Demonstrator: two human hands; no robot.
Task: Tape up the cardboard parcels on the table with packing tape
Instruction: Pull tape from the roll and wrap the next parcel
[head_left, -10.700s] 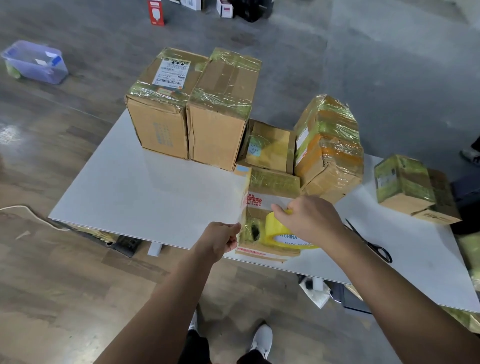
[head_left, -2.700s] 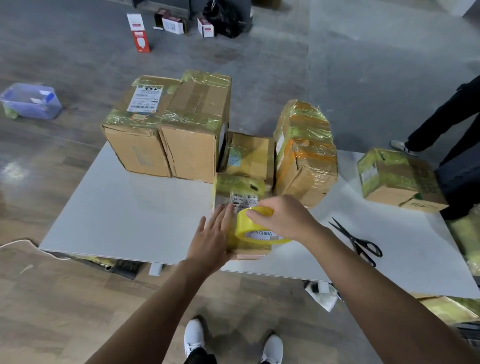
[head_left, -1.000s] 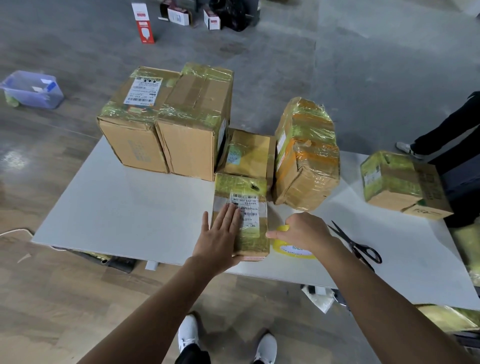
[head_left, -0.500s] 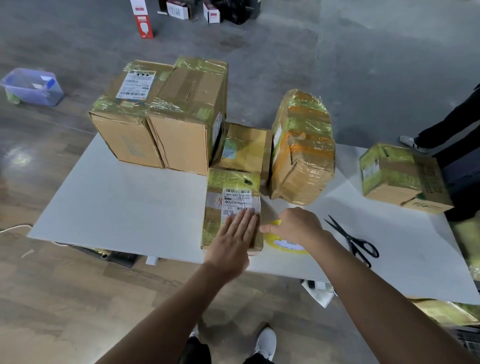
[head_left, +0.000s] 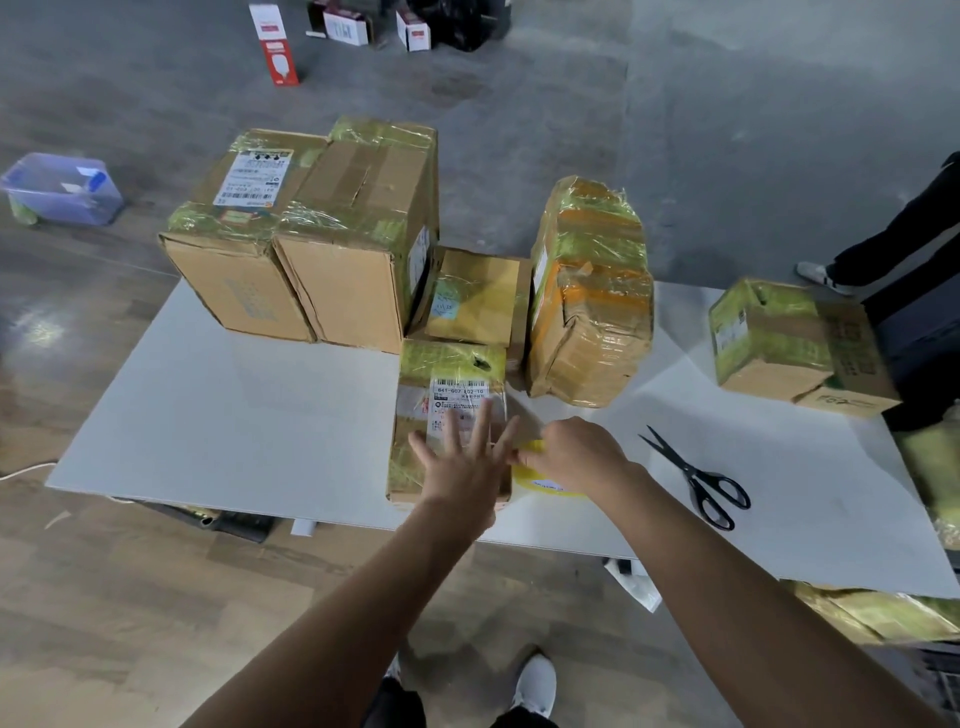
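Observation:
A small flat parcel (head_left: 451, 387) with a white label lies near the front edge of the white table (head_left: 249, 415). My left hand (head_left: 462, 462) rests flat on its near end, fingers spread. My right hand (head_left: 576, 457) sits just right of the parcel, gripping the yellow tape roll (head_left: 545, 480) that rests on the table. A clear strip of tape runs from the roll up to the parcel's right edge. Behind stand two big boxes (head_left: 311, 249), a yellowish parcel (head_left: 478, 296) and a heavily taped bulging parcel (head_left: 592, 296).
Black scissors (head_left: 696, 478) lie on the table right of my right hand. Another taped box (head_left: 795, 343) sits at the far right. A person's dark trouser leg (head_left: 893, 234) stands beyond it. A purple bin (head_left: 60, 187) and small cartons (head_left: 275, 44) are on the floor.
The roll came off the parcel's top and down onto the table on its right side. My left hand slid from the parcel's left part to its near right end.

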